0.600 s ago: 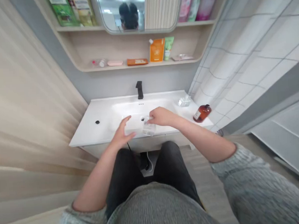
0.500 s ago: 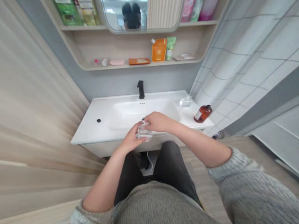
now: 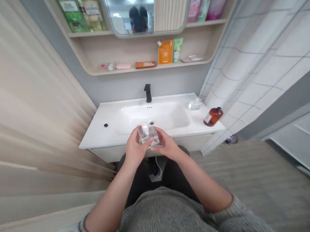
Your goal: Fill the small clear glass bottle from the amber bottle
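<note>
White sink (image 3: 168, 117) here, and the person's left hand (image 3: 136, 149), open and off to the side a moment ago, has now joined the right hand (image 3: 169, 145). So it's a two-handed hold: both are wrapped round a clear bottle (image 3: 153, 132), right at the sink's near edge from here. Its little white top (image 3: 145, 128) now shows plainly, too.

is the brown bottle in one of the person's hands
No, the brown bottle is on the counter right of the sink, while the left hand and right hand hold a clear bottle.
</note>
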Tool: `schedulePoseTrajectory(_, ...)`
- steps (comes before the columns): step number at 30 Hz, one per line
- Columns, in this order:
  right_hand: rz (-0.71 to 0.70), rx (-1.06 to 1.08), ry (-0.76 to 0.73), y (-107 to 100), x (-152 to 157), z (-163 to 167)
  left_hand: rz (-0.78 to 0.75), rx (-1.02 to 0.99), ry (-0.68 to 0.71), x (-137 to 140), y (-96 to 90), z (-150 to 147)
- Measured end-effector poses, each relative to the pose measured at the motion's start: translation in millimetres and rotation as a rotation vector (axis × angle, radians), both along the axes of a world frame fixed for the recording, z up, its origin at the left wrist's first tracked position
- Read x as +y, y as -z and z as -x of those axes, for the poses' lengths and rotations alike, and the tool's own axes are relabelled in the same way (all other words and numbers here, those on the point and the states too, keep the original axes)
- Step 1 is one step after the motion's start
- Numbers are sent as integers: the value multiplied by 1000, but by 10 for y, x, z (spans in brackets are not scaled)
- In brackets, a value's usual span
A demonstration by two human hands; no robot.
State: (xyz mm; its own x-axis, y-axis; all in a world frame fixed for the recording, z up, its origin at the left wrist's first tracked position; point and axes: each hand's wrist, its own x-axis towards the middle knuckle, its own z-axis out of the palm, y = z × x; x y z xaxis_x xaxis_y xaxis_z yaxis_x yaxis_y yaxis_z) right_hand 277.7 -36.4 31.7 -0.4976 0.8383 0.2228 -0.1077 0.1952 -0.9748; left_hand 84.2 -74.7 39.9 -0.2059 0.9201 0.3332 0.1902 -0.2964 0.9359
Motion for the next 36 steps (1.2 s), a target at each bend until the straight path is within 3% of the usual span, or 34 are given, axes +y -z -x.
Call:
schedulePoseTrajectory(4, -21, -53, 80, 14, -95, -21, -83, 89, 182, -98, -176, 26)
schedulePoseTrajectory(7, -48, -86, 65, -5, -91, -80, -36, 125, 327, -65, -266, 87)
schedulePoseTrajectory(11, -63, -125, 50, 0, -47, -115, 70, -41, 411, 10, -298, 163)
schedulePoseTrajectory(15, -68, -127, 31, -7, -31, -100, 85, -4, 384, 29, -308, 223)
schedulePoseTrajectory(22, -103, -163, 63, -28, -132, -14, -39, 251, 57, -23, -274, 106)
schedulePoseTrajectory(28, -100, -146, 80, 26, -146, -2, -68, 231, 394, -108, -300, 125)
schedulePoseTrajectory(34, -71, -133, 75, 94, -149, 51, -8, 234, 107, -80, -232, 93)
schedulePoseTrajectory(36, -60, -117, 94, 118, -135, 57, -28, 221, 178, -69, -213, 106)
